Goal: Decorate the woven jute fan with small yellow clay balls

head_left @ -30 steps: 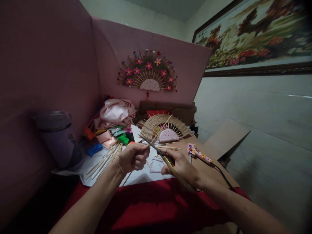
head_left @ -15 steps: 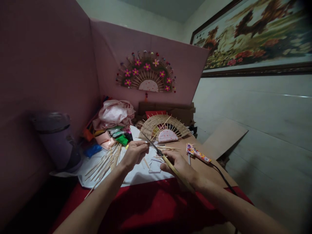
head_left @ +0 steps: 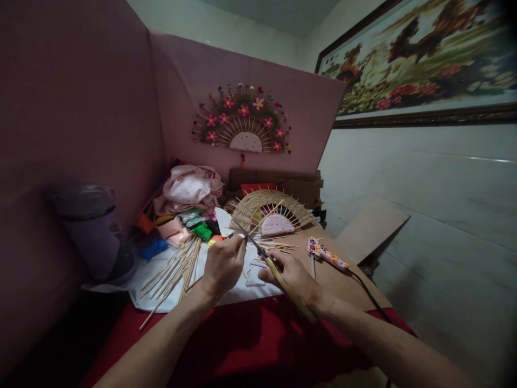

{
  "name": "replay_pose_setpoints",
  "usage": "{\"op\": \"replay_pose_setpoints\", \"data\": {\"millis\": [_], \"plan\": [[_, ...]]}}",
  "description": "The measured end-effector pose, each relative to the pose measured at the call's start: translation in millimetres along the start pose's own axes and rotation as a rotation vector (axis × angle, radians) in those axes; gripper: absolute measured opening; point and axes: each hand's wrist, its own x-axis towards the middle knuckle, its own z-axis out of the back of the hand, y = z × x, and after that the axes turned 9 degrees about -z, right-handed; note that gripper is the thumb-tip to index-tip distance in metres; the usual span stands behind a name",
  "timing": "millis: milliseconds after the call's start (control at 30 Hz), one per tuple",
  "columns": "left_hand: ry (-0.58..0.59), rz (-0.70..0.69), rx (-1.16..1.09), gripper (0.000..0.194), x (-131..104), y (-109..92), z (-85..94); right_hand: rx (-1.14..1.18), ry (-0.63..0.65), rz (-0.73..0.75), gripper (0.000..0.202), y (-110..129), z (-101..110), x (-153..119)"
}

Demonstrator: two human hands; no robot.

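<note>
My left hand is closed in a pinch, a small white bit showing at its fingertips. From there a thin wooden stick slants up to the right, in front of the woven fan. My right hand grips scissors by their yellowish handles. Their long dark blades point up and left, crossing the stick close to my left fingertips. Behind both hands stands the half-round fan, with a straw-coloured woven band, stick ribs and a pink spotted centre.
Loose wooden sticks lie on white sheeting at left, near coloured packets and bundled pink cloth. A flower-patterned glue gun with a black cord rests on brown board at right. A decorated fan hangs on the pink panel.
My left hand has turned slightly, its knuckles now more toward me. The scissors and my right hand have shifted a little left; the stick tilts slightly lower.
</note>
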Motion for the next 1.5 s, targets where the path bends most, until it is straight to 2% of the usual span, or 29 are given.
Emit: {"op": "replay_pose_setpoints", "data": {"millis": [167,300,433,567,667,767,1000,1133,1233,1300,1433,1500], "plan": [[0.027,-0.023,0.107,0.029,-1,2,-0.8,0.011,0.002,-0.015,0.03,3,0,-3],[0.03,-0.008,0.047,0.029,-1,0,-2.0,-0.023,-0.025,-0.029,0.034,1,1,-4],[0.017,0.124,-0.182,0.032,3,2,-4.0,0.024,0.021,-0.033,0.035,0,4,-2],[-0.093,0.307,-0.292,0.033,10,15,-4.0,0.07,0.039,-0.143,0.036,-4,7,0],[-0.191,0.397,-0.293,0.034,14,28,-3.1,-0.052,-0.056,-0.241,0.032,-13,6,1],[-0.227,0.418,-0.31,0.034,15,35,-3.2,-0.229,-0.1,-0.261,0.022,-24,3,3],[-0.174,0.349,-0.35,0.034,13,27,-3.9,-0.633,-0.165,-0.126,0.017,-30,-18,16],[-0.139,0.287,-0.34,0.034,12,17,-0.8,-0.838,-0.2,-0.064,0.029,-24,-29,22],[-0.119,0.244,-0.279,0.034,10,10,1.8,-0.991,-0.223,-0.019,0.021,-15,-29,20],[-0.097,0.193,-0.214,0.035,9,7,2.9,-1.014,-0.304,0.096,0.02,-4,-24,17],[-0.028,0.008,-0.053,0.036,5,3,2.5,-0.893,-0.633,0.517,0.023,20,-6,16],[0.007,-0.07,0.042,0.036,3,4,1.6,-0.906,-0.654,0.678,0.026,28,3,21]]}}
